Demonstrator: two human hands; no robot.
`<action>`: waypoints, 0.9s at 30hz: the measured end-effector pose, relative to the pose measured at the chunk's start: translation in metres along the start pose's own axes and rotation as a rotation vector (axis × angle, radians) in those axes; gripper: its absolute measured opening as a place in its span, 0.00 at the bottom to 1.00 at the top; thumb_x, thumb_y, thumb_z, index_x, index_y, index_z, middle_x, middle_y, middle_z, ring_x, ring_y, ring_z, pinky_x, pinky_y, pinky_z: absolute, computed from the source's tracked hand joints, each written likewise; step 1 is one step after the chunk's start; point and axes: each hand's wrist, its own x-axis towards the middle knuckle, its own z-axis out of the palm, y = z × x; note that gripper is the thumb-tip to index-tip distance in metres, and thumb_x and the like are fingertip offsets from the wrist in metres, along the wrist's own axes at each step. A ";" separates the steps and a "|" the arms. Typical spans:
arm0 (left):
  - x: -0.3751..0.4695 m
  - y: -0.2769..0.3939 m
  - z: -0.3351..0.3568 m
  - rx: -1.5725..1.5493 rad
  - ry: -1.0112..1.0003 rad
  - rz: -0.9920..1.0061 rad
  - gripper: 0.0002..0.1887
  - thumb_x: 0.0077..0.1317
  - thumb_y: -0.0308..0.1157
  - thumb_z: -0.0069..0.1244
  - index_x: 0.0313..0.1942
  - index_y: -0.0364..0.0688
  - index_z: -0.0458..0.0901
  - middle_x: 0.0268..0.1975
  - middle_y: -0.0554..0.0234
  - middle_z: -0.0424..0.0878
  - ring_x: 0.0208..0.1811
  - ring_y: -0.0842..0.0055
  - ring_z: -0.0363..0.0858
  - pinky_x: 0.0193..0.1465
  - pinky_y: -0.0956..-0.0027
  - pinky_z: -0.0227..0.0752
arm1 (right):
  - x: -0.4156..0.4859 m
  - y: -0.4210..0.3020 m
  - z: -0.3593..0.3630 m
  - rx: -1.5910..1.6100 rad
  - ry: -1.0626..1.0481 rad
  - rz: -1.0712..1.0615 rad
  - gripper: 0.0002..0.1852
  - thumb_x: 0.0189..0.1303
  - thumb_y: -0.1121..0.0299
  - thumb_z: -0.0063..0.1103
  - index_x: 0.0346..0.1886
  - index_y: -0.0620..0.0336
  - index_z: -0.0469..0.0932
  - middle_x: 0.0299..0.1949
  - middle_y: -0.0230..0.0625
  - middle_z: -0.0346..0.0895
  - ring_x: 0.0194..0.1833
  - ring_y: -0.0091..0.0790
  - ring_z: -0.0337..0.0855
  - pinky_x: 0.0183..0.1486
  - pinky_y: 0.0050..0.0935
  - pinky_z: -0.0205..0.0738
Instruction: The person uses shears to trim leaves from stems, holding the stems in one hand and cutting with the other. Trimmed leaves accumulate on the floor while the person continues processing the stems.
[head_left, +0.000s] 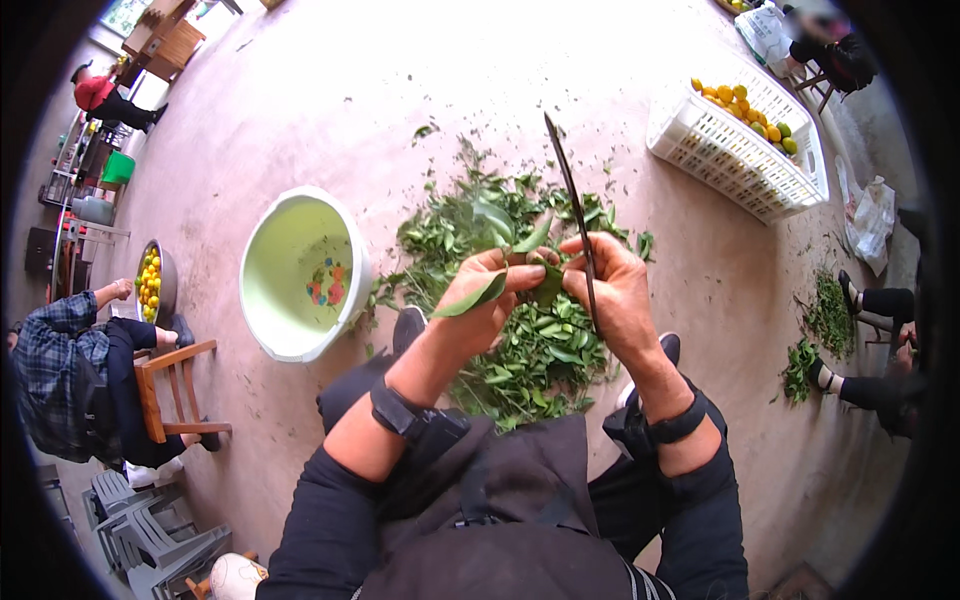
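My left hand (484, 292) grips a leafy green sprig (474, 296), and its leaves stick out on both sides of the fingers. Held in my right hand (619, 289) is a long, thin dark blade (568, 176), seen nearly edge-on with its tip pointing away from me. The right thumb and fingertips meet a dark green leaf (550, 285) between the two hands. Whether the blade touches the sprig cannot be told. Below both hands, a heap of cut leaves and twigs (551, 349) lies on the floor between my shoes.
A pale green plastic basin (274, 262) stands left of the heap. At upper right sits a white plastic crate (720, 161) with yellow-orange and green citrus fruits (742, 109). Other people sit left and right, one by a metal bowl (169, 281) of fruit. Grey plastic chairs (150, 532) are at lower left.
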 end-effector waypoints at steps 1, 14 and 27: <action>-0.001 0.000 -0.001 0.166 0.044 -0.016 0.12 0.61 0.26 0.59 0.45 0.32 0.83 0.41 0.58 0.86 0.42 0.76 0.84 0.48 0.73 0.76 | 0.000 0.000 -0.002 -0.006 0.002 0.009 0.13 0.57 0.76 0.63 0.46 0.65 0.78 0.30 0.26 0.78 0.29 0.14 0.74 0.31 0.15 0.67; -0.003 -0.002 -0.002 0.225 -0.010 -0.036 0.09 0.59 0.25 0.62 0.40 0.33 0.84 0.35 0.61 0.87 0.33 0.79 0.84 0.42 0.75 0.78 | -0.005 -0.008 -0.004 0.160 -0.085 0.165 0.10 0.60 0.73 0.61 0.44 0.67 0.78 0.23 0.25 0.74 0.18 0.12 0.67 0.19 0.14 0.57; 0.002 -0.011 0.006 0.188 0.102 0.102 0.09 0.59 0.22 0.59 0.39 0.39 0.80 0.36 0.68 0.81 0.38 0.82 0.80 0.44 0.76 0.74 | -0.005 -0.008 -0.006 0.048 -0.083 0.077 0.13 0.57 0.76 0.65 0.45 0.66 0.78 0.36 0.28 0.79 0.38 0.16 0.75 0.42 0.18 0.71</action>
